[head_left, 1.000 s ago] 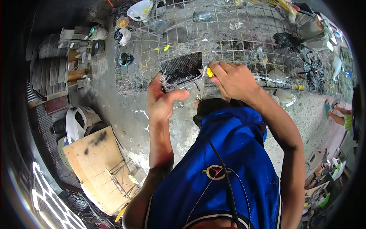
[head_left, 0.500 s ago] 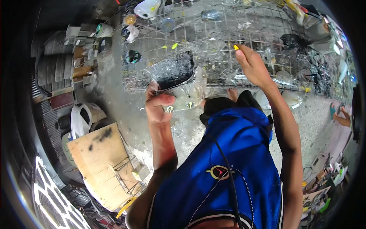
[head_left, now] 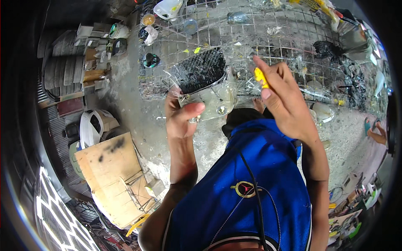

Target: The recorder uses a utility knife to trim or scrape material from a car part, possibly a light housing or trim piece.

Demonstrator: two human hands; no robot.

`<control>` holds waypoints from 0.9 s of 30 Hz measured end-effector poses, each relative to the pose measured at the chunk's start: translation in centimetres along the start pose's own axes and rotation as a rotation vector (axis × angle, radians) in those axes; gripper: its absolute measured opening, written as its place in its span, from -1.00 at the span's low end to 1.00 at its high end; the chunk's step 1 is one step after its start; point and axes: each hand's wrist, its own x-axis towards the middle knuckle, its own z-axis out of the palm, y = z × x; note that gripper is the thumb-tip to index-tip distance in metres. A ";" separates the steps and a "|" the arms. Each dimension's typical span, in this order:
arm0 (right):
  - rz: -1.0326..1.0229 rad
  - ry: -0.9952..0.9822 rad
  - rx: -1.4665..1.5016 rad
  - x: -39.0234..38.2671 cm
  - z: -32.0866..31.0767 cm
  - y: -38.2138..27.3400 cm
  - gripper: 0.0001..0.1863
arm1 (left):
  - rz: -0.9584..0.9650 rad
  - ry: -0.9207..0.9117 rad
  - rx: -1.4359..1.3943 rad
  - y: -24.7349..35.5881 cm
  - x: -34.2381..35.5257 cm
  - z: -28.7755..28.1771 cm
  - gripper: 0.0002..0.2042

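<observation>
My left hand (head_left: 181, 117) grips the near left edge of a translucent plastic piece (head_left: 217, 98) with round metal fittings; on it lies a glossy black woven panel (head_left: 200, 67) with ragged, frayed clear edges. My right hand (head_left: 282, 100) is closed on a small yellow tool (head_left: 260, 78), seemingly a utility knife, held to the right of the panel with the forefinger extended along it. My fingertips on the left are partly hidden behind the piece.
A grimy wire-mesh work surface (head_left: 284, 14) holds a white jug (head_left: 167, 8), jars and black plastic scraps (head_left: 324, 50). Stacked boards (head_left: 63, 67), a white moulded part (head_left: 90, 129) and a stained board (head_left: 104, 175) lie left. Another person's sandalled feet (head_left: 374, 131) show at right.
My right hand moved away from the panel to the upper right, then came lower and nearer with the yellow tool. My left hand keeps hold of the piece, which has shifted slightly.
</observation>
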 end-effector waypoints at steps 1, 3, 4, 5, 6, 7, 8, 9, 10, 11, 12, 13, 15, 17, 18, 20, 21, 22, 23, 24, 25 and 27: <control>0.011 -0.008 -0.020 -0.2 0.0 -0.3 -0.48 | 0.001 -0.009 0.008 0.2 0.0 0.7 -0.42; -0.001 0.008 -0.045 -0.2 0.0 -0.3 -0.49 | 0.157 -0.027 0.280 0.5 0.1 1.7 -0.37; -0.041 0.032 -0.089 -0.2 -0.2 0.0 -0.51 | 0.138 -0.039 0.299 0.9 -0.2 2.1 -0.32; -0.078 0.052 -0.135 -0.2 -0.4 0.3 -0.53 | 0.150 -0.038 0.281 1.2 -0.4 2.4 -0.32; -0.121 0.076 -0.156 -0.1 -0.6 0.7 -0.52 | 0.169 -0.053 0.362 1.5 -0.7 2.6 -0.31; -0.121 0.071 -0.160 0.0 -0.9 1.1 -0.52 | 0.184 -0.073 0.440 1.9 -0.9 2.8 -0.30; -0.220 0.086 -0.237 0.0 -1.2 1.4 -0.50 | 0.209 -0.055 0.469 2.0 -1.3 3.2 -0.34; -0.335 0.114 -0.293 -0.1 -1.4 1.7 -0.48 | 0.208 -0.046 0.471 2.3 -1.5 3.4 -0.34; -0.400 0.113 -0.334 -0.1 -1.6 1.8 -0.45 | 0.214 -0.071 0.570 2.5 -1.7 3.5 -0.37; -0.381 0.098 -0.350 -0.1 -1.7 1.9 -0.45 | 0.230 -0.094 0.650 2.7 -1.8 3.6 -0.40; -0.436 0.066 -0.381 -0.1 -1.8 2.0 -0.45 | 0.215 -0.022 0.615 2.5 -2.0 3.9 -0.54; -0.490 0.034 -0.412 0.0 -1.9 2.1 -0.44 | 0.223 0.002 0.584 2.7 -1.9 3.9 -0.54; -0.515 0.025 -0.462 0.1 -2.0 2.1 -0.44 | 0.310 -0.114 0.787 2.7 -1.8 3.8 -0.63; -0.540 0.015 -0.509 0.2 -2.2 2.3 -0.45 | 0.434 -0.181 0.925 2.8 -1.6 3.6 -0.70; -0.567 0.018 -0.577 0.2 -2.3 2.5 -0.41 | 0.441 -0.174 0.931 2.8 -1.5 3.5 -0.69; -0.595 0.018 -0.644 0.3 -2.5 3.0 -0.38 | 0.447 -0.164 0.936 2.7 -1.4 3.3 -0.69; -0.631 0.036 -0.710 0.4 -2.5 3.3 -0.33 | 0.458 -0.173 0.970 2.6 -1.4 3.2 -0.69; -0.666 0.054 -0.777 0.5 -2.5 3.7 -0.28 | 0.470 -0.184 1.004 2.5 -1.3 3.2 -0.70; -0.666 0.053 -0.776 0.6 -2.4 4.2 -0.28 | 0.469 -0.182 1.003 2.4 -1.2 3.1 -0.70; -0.664 0.063 -0.791 0.7 -2.3 4.7 -0.25 | 0.429 -0.167 1.027 2.1 -1.2 3.1 -0.70; -0.658 0.077 -0.802 0.9 -2.0 5.3 -0.22 | 0.390 -0.152 1.051 1.9 -1.1 3.1 -0.71; -0.648 0.090 -0.801 1.2 -1.3 6.4 -0.22 | 0.347 -0.128 1.024 1.4 -0.6 2.9 -0.70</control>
